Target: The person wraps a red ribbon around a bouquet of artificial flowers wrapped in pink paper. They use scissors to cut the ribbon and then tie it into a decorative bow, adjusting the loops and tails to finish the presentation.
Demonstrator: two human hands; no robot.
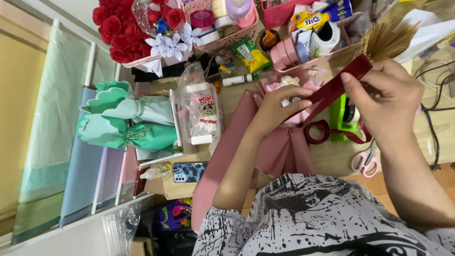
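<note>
A dark red ribbon (339, 84) runs taut between my two hands above a pink paper-wrapped bouquet (282, 142). My left hand (279, 105) pinches the ribbon's lower part over the pink flowers at the bouquet's top. My right hand (386, 102) grips the upper end of the ribbon near a bundle of thin wooden sticks (385, 39). A loose loop of the same ribbon (318, 132) hangs down by a green tape dispenser (342, 118).
Pink-handled scissors (364, 162) lie on the wooden table at right. Baskets of ribbon and tape rolls (222, 21), red roses (116, 28), mint-green wrapped bouquets (128, 123), a bagged bottle (201, 111) and a phone (189, 171) crowd the left and far side. Black cables (433, 118) run at right.
</note>
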